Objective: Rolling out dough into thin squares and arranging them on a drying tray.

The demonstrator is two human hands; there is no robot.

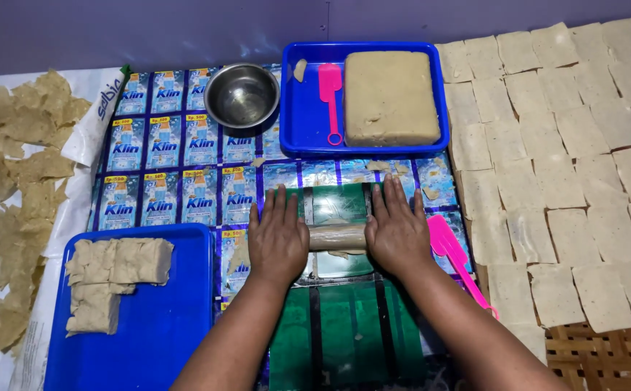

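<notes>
We see two hands laid flat, palms down and fingers stretched forward, clamped on nothing: the left hand [278, 239] and the right hand [397, 233] each press on one end of a single pale roll of dough [337, 236], whose middle shows between them. The roll lies across a green sheet with dark stripes [344, 326] that runs from the hands back toward the person. Just beside the right hand we count one pink plastic scraper [454, 255] lying on the mat of printed blue sachets [178, 166] that covers the work surface. A second pink scraper [329, 98] rests in the far blue tray [297, 116], next to one large tan block of dough [390, 96]; that makes two scrapers in all. Left of that tray stands one round steel bowl [241, 94]. There are two blue trays: the near one [163, 326], to the left of the left forearm, carries a small heap of cut dough pieces [113, 279], about four or five, though we cannot tell the exact number. To the right, well apart from the hands, many flat pale squares [562, 145] lie edge to edge in rows on a woven rack [591, 347], too many to count surely. At the far left, irregular dried yellowish sheets [11, 188] are piled loosely.
</notes>
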